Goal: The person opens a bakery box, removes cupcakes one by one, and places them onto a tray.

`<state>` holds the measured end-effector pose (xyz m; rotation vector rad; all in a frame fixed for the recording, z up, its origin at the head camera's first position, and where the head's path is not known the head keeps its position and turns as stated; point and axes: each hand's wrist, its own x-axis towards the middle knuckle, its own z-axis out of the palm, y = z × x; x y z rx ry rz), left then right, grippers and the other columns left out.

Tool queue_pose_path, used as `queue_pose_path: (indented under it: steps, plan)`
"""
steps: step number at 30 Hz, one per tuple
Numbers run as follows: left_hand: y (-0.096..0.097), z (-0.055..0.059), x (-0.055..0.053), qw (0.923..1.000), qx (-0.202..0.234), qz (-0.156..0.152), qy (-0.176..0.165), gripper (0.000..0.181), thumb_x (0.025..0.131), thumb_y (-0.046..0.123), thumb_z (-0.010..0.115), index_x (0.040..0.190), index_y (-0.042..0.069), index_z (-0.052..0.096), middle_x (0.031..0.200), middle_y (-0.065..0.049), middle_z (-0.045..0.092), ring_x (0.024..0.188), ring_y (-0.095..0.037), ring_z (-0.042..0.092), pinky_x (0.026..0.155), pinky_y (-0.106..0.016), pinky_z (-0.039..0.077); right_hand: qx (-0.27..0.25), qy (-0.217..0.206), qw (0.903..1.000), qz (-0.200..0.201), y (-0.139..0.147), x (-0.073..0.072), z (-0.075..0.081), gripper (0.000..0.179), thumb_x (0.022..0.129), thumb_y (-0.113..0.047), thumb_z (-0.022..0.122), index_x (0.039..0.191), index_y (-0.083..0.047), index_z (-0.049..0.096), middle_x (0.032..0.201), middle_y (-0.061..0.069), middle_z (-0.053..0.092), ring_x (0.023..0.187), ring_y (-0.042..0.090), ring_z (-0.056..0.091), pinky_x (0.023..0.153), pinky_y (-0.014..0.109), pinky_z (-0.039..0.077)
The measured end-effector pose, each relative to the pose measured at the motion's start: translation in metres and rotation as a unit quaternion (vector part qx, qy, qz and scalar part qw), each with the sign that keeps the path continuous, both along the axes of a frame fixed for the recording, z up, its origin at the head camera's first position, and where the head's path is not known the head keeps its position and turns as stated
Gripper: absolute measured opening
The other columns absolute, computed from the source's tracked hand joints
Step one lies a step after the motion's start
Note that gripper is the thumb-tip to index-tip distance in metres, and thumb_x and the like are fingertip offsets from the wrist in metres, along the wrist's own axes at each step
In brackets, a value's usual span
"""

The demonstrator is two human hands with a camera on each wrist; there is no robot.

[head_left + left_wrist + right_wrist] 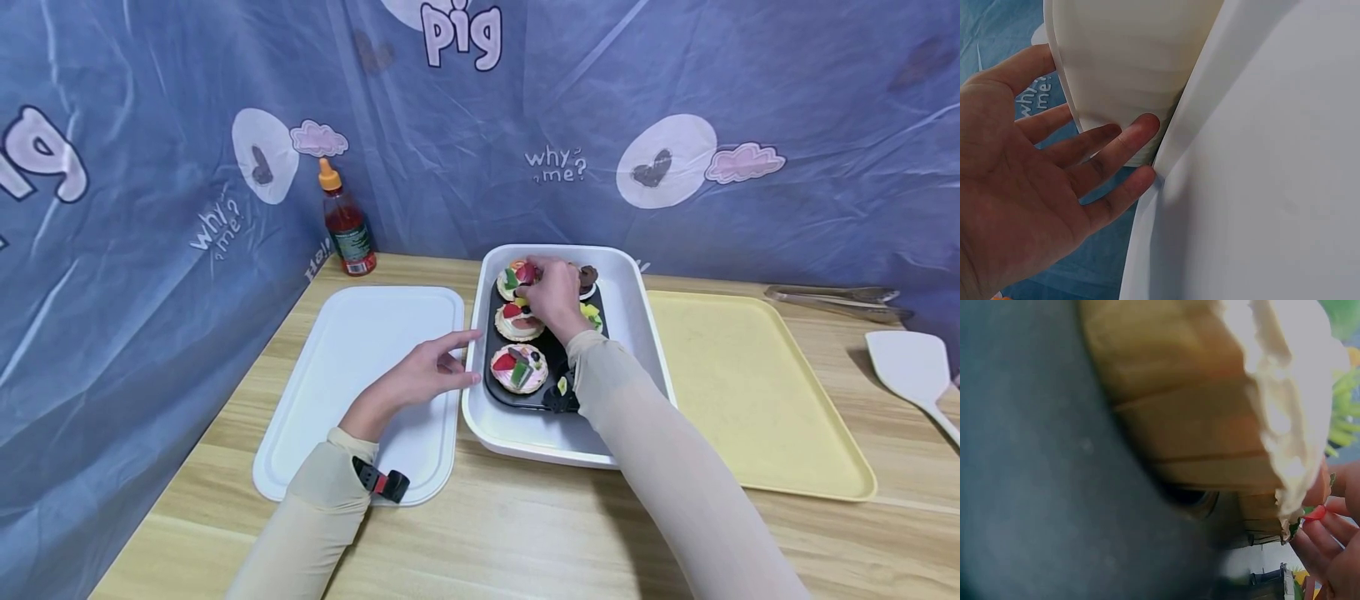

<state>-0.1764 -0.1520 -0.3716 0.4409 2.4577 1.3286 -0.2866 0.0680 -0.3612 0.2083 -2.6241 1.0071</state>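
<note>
My right hand (557,293) pinches the topping of the back-left fruit tart (510,281), which sits in a black muffin tin (552,357). In the right wrist view its fingertips (1316,534) close about a red fruit piece, and a larger pale pastry case (1197,394) fills the foreground. Two more fruit tarts stand in the same column, a middle one (517,323) and a front one (517,369). The tin lies inside a deep white tub (626,292). My left hand (422,372) has its fingers spread at the tub's left wall; the left wrist view shows extended fingertips (1144,125) there.
My right forearm partly covers a brown cake (588,277), a yellow-green-topped one (592,314) and a black one (558,392). A white tray (352,350) lies left, a yellow tray (750,392) right. Sauce bottle (348,225), tongs (840,297) and white spatula (907,362) lie farther out.
</note>
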Motion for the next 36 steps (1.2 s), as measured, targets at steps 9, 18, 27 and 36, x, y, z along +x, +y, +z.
queue_pose_path:
  steps: [9,18,27,36]
  plan:
    - [-0.001,-0.001,-0.001,0.9999,0.002,-0.007,0.01,0.067,0.093,0.019,0.073,0.153,0.014,0.044,0.106,-0.015,0.07,0.093,-0.018,0.066,0.08,-0.028,0.051,-0.003,0.016,0.9999,-0.001,0.0,0.001,0.002,0.04,0.076,-0.006,0.085,0.115,-0.006,0.076,0.101,0.016,0.076,0.1,0.037,0.066,0.094,0.049,0.045]
    - [0.0,-0.002,0.0,0.9999,0.003,-0.01,0.011,0.067,0.094,0.019,0.073,0.154,0.014,0.043,0.118,-0.015,0.068,0.095,-0.018,0.066,0.082,-0.029,0.052,-0.03,0.024,0.9992,-0.011,0.002,0.003,0.008,0.049,0.076,-0.012,0.085,0.124,-0.007,0.073,0.11,0.016,0.075,0.105,0.034,0.066,0.096,0.047,0.046]
    - [0.001,-0.001,-0.001,0.9999,0.007,-0.011,0.009,0.067,0.094,0.019,0.073,0.154,0.016,0.044,0.115,-0.015,0.067,0.094,-0.018,0.065,0.078,-0.028,0.051,-0.067,0.017,0.9973,-0.026,0.007,0.008,0.017,0.052,0.077,-0.014,0.084,0.126,-0.005,0.071,0.115,0.017,0.073,0.106,0.032,0.067,0.099,0.047,0.043]
    - [0.001,-0.001,-0.001,1.0,0.001,0.0,-0.002,0.068,0.093,0.02,0.074,0.153,0.017,0.044,0.118,-0.014,0.066,0.095,-0.019,0.064,0.075,-0.028,0.05,-0.113,-0.006,0.993,-0.035,0.017,0.016,0.034,0.054,0.08,-0.016,0.083,0.131,-0.005,0.068,0.126,0.018,0.067,0.108,0.029,0.069,0.088,0.037,0.055]
